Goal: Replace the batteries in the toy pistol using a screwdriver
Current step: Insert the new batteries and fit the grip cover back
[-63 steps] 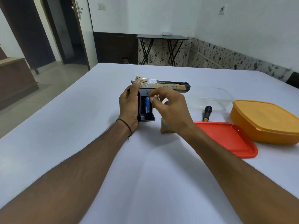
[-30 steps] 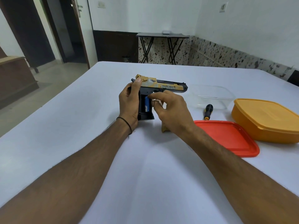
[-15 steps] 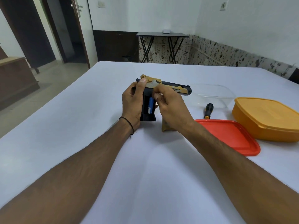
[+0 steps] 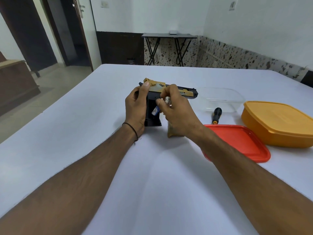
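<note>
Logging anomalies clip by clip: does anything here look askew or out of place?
The blue battery sits tilted in the pistol's open grip, one end sticking out, not seated. The left hand grips the pistol; the right hand pinches a pale cylinder, likely another battery. Nothing else stands out.

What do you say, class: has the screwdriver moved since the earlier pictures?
No. The screwdriver lies where it was, its tip at the red lid's far edge.

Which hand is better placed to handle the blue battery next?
Right: the right hand has its fingers beside the blue battery in the opened grip, while the left hand grips the toy pistol, steadying it.
</note>
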